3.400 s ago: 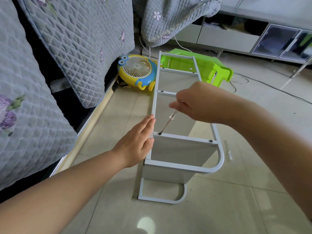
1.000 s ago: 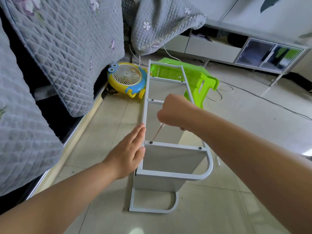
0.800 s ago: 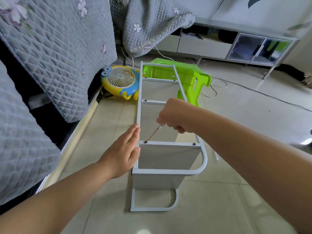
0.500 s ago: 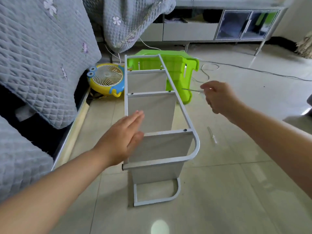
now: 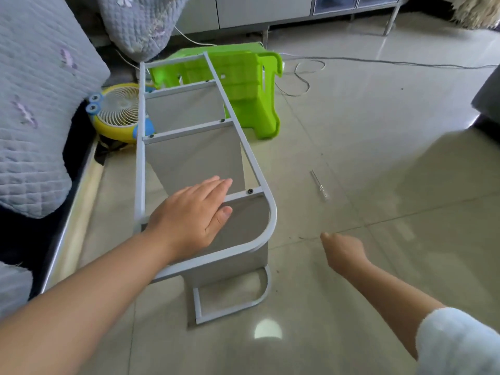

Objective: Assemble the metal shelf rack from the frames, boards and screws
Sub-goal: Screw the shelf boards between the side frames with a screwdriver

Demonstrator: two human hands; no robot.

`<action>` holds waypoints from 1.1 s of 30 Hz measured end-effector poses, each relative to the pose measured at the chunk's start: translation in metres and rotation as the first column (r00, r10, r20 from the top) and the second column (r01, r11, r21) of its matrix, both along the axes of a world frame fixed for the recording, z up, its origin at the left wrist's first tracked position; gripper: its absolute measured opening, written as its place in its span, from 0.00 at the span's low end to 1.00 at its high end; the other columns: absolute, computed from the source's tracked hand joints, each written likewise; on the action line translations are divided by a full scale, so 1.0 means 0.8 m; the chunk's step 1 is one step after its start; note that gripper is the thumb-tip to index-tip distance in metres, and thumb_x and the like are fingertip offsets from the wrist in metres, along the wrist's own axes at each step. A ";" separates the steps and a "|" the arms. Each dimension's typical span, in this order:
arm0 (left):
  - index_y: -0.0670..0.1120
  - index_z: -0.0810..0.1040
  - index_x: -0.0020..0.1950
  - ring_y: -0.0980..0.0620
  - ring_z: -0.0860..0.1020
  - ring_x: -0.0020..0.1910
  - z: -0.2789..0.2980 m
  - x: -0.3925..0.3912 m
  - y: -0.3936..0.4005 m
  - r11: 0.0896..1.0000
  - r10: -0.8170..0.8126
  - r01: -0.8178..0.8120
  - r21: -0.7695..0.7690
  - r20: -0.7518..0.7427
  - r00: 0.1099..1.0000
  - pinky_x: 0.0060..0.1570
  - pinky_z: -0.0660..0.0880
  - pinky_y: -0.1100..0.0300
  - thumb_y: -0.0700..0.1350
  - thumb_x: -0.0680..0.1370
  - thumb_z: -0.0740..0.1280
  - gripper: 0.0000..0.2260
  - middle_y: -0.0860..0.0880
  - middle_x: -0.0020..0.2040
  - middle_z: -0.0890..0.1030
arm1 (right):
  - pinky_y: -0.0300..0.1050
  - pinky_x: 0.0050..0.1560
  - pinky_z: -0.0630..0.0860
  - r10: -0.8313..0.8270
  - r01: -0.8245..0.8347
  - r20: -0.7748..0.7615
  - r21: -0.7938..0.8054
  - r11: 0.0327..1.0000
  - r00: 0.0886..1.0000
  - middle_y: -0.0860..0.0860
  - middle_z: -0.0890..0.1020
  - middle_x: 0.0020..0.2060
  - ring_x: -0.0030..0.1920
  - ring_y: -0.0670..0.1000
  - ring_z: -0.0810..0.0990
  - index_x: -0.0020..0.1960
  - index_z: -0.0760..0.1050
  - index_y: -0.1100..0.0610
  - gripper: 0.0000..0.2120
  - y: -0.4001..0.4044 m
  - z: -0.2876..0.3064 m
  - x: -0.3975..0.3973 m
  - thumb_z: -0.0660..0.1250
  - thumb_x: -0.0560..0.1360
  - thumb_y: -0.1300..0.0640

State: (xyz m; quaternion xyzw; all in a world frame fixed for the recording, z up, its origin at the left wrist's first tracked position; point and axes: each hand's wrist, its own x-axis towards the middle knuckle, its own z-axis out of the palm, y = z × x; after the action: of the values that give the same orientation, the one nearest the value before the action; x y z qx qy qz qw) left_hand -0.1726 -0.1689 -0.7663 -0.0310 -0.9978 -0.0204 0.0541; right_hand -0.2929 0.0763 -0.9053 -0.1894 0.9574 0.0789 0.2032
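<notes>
The grey metal shelf rack [image 5: 259, 185] lies on its side on the tiled floor, with grey boards [image 5: 194, 161] screwed between its two side frames. Black screw heads show on the crossbars [image 5: 250, 191]. My left hand [image 5: 189, 217] rests flat on the nearest crossbar of the upper frame, fingers straight. My right hand [image 5: 343, 253] hangs low to the right of the rack, close to the floor, its fingers curled under and hidden. A clear-handled screwdriver [image 5: 319, 186] lies on the floor beyond it.
A green plastic stool [image 5: 243, 85] lies tipped at the rack's far end, beside a yellow desk fan [image 5: 119, 109]. A sofa with grey quilted covers [image 5: 32, 109] runs along the left. Cables [image 5: 303, 77] trail over the floor near a cabinet.
My right hand lifted the screwdriver off the screw, swung right and dropped low beside the rack. My left hand slid from the frame's left rail onto the crossbar. The view tilted down.
</notes>
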 end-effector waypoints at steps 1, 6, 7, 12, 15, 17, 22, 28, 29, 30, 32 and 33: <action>0.39 0.71 0.68 0.45 0.75 0.63 -0.001 0.000 -0.001 1.000 0.005 -0.005 0.010 -0.029 1.000 0.56 0.74 0.50 0.56 0.75 0.45 0.31 0.41 0.65 0.75 | 0.43 0.42 0.71 0.028 -0.028 0.015 0.026 0.999 1.000 0.54 0.79 0.54 0.54 0.55 0.79 0.61 0.66 0.59 0.16 0.005 -0.013 0.004 0.53 0.75 0.68; 0.48 0.54 0.76 0.54 0.57 0.74 0.003 -0.003 0.000 0.993 0.103 -0.110 0.048 0.130 0.986 0.67 0.58 0.59 0.62 0.65 0.32 0.43 0.51 0.75 0.60 | 0.44 0.52 0.73 -0.046 0.042 0.090 0.049 0.998 0.995 0.55 0.77 0.57 0.57 0.55 0.77 0.61 0.68 0.60 0.14 0.021 -0.055 0.008 0.54 0.77 0.66; 0.48 0.54 0.76 0.54 0.58 0.73 0.003 -0.005 0.000 0.993 0.105 -0.110 0.033 0.138 0.985 0.66 0.59 0.58 0.63 0.65 0.32 0.43 0.51 0.75 0.60 | 0.44 0.53 0.73 -0.074 0.068 0.099 0.061 0.996 0.992 0.55 0.77 0.58 0.57 0.55 0.77 0.61 0.69 0.59 0.14 0.022 -0.061 0.009 0.54 0.77 0.65; 0.46 0.57 0.75 0.50 0.62 0.71 -0.002 -0.002 -0.001 0.993 0.111 -0.116 0.038 0.125 0.986 0.64 0.62 0.56 0.62 0.67 0.35 0.41 0.49 0.73 0.64 | 0.46 0.54 0.74 -0.194 0.176 0.126 0.138 0.975 0.973 0.53 0.77 0.60 0.60 0.54 0.77 0.62 0.72 0.57 0.16 0.019 -0.077 0.010 0.55 0.77 0.62; 0.47 0.56 0.76 0.52 0.61 0.72 0.001 -0.003 -0.001 0.991 0.110 -0.119 0.054 0.148 0.983 0.65 0.61 0.57 0.63 0.66 0.34 0.42 0.50 0.73 0.63 | 0.45 0.54 0.74 -0.226 0.204 0.133 0.162 0.965 0.965 0.52 0.78 0.59 0.59 0.53 0.77 0.61 0.74 0.56 0.16 0.021 -0.080 0.009 0.57 0.76 0.62; 0.48 0.55 0.76 0.52 0.59 0.73 0.004 -0.002 0.000 0.993 0.098 -0.108 0.050 0.166 0.981 0.66 0.58 0.58 0.63 0.66 0.34 0.42 0.50 0.74 0.61 | 0.44 0.54 0.74 -0.239 0.218 0.131 0.158 0.963 0.962 0.51 0.78 0.59 0.59 0.53 0.77 0.60 0.75 0.55 0.16 0.024 -0.079 0.008 0.57 0.76 0.62; 0.43 0.60 0.74 0.48 0.63 0.72 0.008 -0.001 -0.001 0.986 0.087 -0.101 0.130 0.108 0.990 0.68 0.59 0.56 0.63 0.68 0.41 0.40 0.45 0.72 0.65 | 0.43 0.52 0.74 -0.269 0.248 0.131 0.160 0.956 0.954 0.51 0.78 0.59 0.59 0.53 0.77 0.59 0.76 0.56 0.15 0.030 -0.074 0.013 0.57 0.76 0.61; 0.38 0.74 0.64 0.41 0.75 0.61 0.002 0.009 -0.007 0.985 0.077 -0.077 0.157 0.007 0.997 0.59 0.69 0.50 0.56 0.73 0.50 0.30 0.41 0.62 0.76 | 0.41 0.51 0.74 -0.301 0.280 0.126 0.162 0.946 0.945 0.51 0.79 0.57 0.58 0.52 0.78 0.57 0.77 0.55 0.14 0.033 -0.074 0.014 0.60 0.74 0.59; 0.38 0.75 0.63 0.41 0.76 0.59 0.002 0.014 -0.007 0.985 0.077 -0.075 0.155 -0.007 0.997 0.58 0.70 0.50 0.54 0.73 0.52 0.28 0.40 0.61 0.77 | 0.41 0.51 0.74 -0.305 0.284 0.122 0.161 0.945 0.945 0.51 0.79 0.57 0.58 0.52 0.78 0.58 0.77 0.55 0.14 0.033 -0.072 0.014 0.60 0.74 0.59; 0.37 0.76 0.61 0.40 0.78 0.57 0.004 0.018 -0.008 0.986 0.077 -0.073 0.151 -0.025 0.997 0.56 0.70 0.49 0.53 0.74 0.53 0.26 0.40 0.59 0.78 | 0.41 0.51 0.73 -0.303 0.285 0.114 0.153 0.946 0.946 0.51 0.79 0.58 0.58 0.52 0.77 0.58 0.76 0.55 0.15 0.032 -0.071 0.013 0.59 0.74 0.59; 0.37 0.78 0.58 0.40 0.80 0.53 0.009 0.025 -0.009 0.985 0.094 -0.084 0.150 -0.056 0.994 0.54 0.71 0.49 0.51 0.74 0.54 0.23 0.40 0.55 0.80 | 0.41 0.53 0.73 -0.283 0.272 0.083 0.119 0.955 0.956 0.52 0.78 0.59 0.59 0.53 0.76 0.60 0.74 0.55 0.15 0.028 -0.067 0.009 0.57 0.75 0.58; 0.37 0.79 0.57 0.41 0.80 0.52 0.011 0.027 -0.011 0.983 0.108 -0.097 0.156 -0.066 0.992 0.53 0.70 0.50 0.50 0.74 0.55 0.23 0.40 0.54 0.81 | 0.42 0.53 0.72 -0.267 0.261 0.066 0.093 0.961 0.961 0.53 0.77 0.59 0.60 0.53 0.76 0.60 0.73 0.55 0.15 0.025 -0.063 0.008 0.56 0.75 0.58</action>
State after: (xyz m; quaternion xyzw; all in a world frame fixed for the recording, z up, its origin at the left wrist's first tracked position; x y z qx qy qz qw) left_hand -0.1508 -0.1774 -0.7579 0.0241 -0.9909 -0.0926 0.0945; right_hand -0.2868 0.0966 -0.9554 -0.0541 0.9613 0.0835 0.2567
